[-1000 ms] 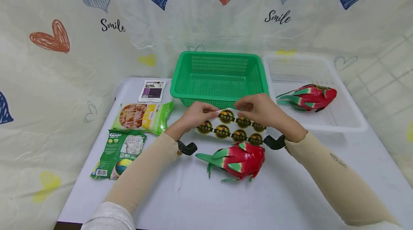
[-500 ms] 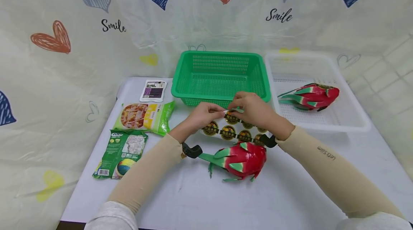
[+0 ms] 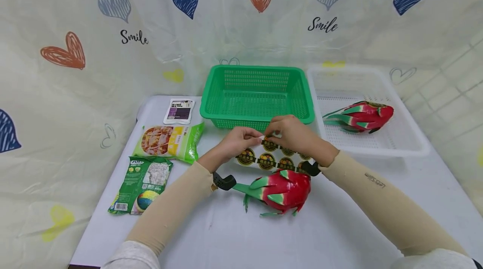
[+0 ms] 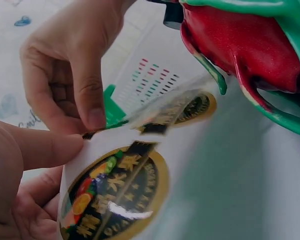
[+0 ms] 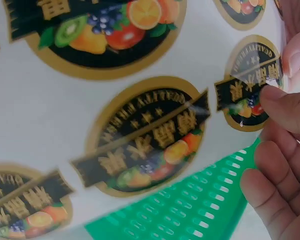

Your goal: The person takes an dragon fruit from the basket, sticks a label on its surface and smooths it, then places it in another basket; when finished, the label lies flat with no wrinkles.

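Watching the feeds from my end: the glossy white sheet of round black-and-gold stickers (image 3: 272, 156) is mid-frame in the head view, between the rectangular green plastic basket (image 3: 260, 78) and the shiny red dragon fruit with green leaf tips (image 3: 288, 191). The left hand (image 3: 237, 141) pinches the top edge between thumb and fingers, and the right hand (image 3: 289, 132) has thumb and finger closed on that same edge right next to it. So yeah, both are gripping.

What bugs me: the two pinches sit so close together that the rest of the sheet is barely controlled. My guess is an uneven tug could rip it or crease a sticker. I'd also watch the curved black device on the left wrist (image 3: 225, 181), since dipping that arm could nudge the fruit's long leaf. Can't tell if they're touching.

Looks-wise, the sheet's bowed, bending sharply near the fingertips in the left wrist view, with glare on top. Each sticker I can make out has a gold rim, little printed fruits and a dark banner. Can't tell if any edge is lifted.
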Motion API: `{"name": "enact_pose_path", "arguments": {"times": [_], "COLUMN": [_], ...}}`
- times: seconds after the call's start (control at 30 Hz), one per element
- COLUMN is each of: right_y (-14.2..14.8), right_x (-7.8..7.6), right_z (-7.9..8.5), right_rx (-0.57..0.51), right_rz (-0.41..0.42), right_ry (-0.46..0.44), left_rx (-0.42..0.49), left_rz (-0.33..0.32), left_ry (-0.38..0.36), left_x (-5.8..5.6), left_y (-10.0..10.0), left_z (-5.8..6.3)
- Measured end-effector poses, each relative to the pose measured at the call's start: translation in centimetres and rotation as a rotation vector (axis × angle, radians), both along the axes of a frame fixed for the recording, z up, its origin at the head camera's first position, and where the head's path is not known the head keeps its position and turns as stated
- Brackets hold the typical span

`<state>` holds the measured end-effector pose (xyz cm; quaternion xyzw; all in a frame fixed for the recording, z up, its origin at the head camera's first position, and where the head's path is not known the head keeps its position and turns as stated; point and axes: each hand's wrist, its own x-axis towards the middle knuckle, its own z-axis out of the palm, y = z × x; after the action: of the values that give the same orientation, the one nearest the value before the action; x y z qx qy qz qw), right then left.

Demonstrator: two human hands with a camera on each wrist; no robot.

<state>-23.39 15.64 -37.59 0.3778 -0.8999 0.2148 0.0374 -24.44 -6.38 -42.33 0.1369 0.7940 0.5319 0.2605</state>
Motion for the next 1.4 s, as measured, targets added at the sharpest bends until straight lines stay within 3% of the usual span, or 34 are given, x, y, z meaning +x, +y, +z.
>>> {"name": "enact_pose_path", "arguments": {"times": [0.27, 0.97, 1.4], "right_y": [-0.1, 0.0, 0.0], "right_x": [-0.3, -0.1, -0.2], "right_z": [-0.2, -0.6, -0.8], "right_rx": [0.053, 0.128, 0.139], "right_rz": [0.018, 0.067, 0.065], "right_ry": [-0.024, 0.162, 0.128], "left_rx": [0.0, 0.035, -0.008], "left_rz": [-0.015, 0.013, 0.038], "left_ry": [-0.005, -0.059, -0.036], "left_x": [0.1, 0.1, 0.0], "left_y": [0.2, 0.3, 0.6], "left_z": [-0.4, -1.0, -1.1]}}
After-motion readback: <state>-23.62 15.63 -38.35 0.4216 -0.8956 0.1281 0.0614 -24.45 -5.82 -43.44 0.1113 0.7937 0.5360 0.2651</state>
